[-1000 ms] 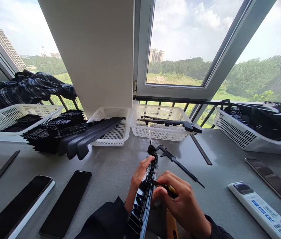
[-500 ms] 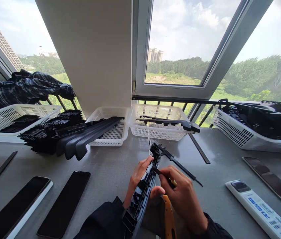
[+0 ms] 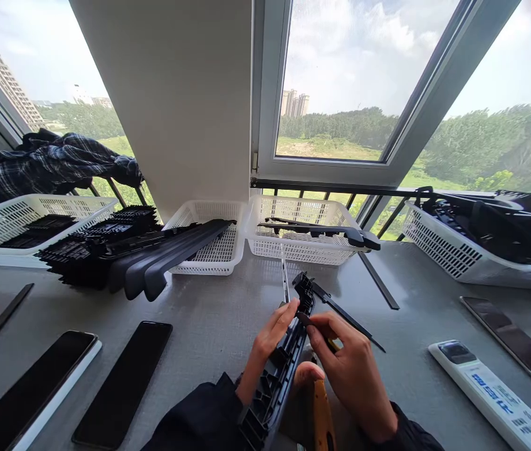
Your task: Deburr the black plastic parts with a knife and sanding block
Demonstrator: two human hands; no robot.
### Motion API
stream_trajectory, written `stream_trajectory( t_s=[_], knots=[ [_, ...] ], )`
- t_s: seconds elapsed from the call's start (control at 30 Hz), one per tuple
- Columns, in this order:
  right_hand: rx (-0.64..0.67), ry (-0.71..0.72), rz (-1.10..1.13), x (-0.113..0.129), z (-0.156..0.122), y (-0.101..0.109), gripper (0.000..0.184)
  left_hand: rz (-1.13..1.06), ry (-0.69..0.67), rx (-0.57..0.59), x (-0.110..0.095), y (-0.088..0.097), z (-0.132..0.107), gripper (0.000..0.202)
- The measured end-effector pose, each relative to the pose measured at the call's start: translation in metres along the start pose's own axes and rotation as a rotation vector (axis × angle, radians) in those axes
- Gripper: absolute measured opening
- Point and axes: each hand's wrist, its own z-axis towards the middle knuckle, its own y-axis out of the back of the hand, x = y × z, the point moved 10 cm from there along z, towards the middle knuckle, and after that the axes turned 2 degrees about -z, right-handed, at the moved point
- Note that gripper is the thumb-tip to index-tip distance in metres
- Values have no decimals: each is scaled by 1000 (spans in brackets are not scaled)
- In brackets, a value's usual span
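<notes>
A long black plastic part (image 3: 280,376) with ribs and clips along its inside slants up from the bottom edge. My left hand (image 3: 269,338) is closed around it, the fingers lying on its left side near the upper end. In my right hand (image 3: 347,357) is a small tool with a flat dark tip (image 3: 303,319) and a bit of yellow; most of it is hidden by the fingers. That tip meets the part's upper stretch, close to my left fingertips. An orange-yellow handle (image 3: 324,416) shows below my right hand. Beyond the part lies a black caliper (image 3: 347,321).
White baskets (image 3: 205,270) holding black parts line the window side. Dark phones (image 3: 124,382) lie left, and a white labelled device (image 3: 491,388) lies right. A flat dark strip (image 3: 380,282) and a long file-like tool (image 3: 4,316) rest on the grey table (image 3: 199,338).
Both hands and the black plastic part have shifted slightly right. The dark tool tip stays against the part, near my left fingertips.
</notes>
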Motion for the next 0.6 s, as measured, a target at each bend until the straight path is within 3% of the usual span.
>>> stream_trajectory(
  t_s=[0.27, 0.4, 0.6],
  knots=[
    [-56, -53, -43, -7, 3, 9, 27, -44, 69, 17, -2, 0, 0, 108],
    [-94, 3, -10, 2, 2, 12, 25, -40, 107, 34, -2, -2, 1, 112],
    [-29, 54, -3, 13, 1, 2, 21, -64, 136, -19, -1, -1, -1, 109]
  ],
)
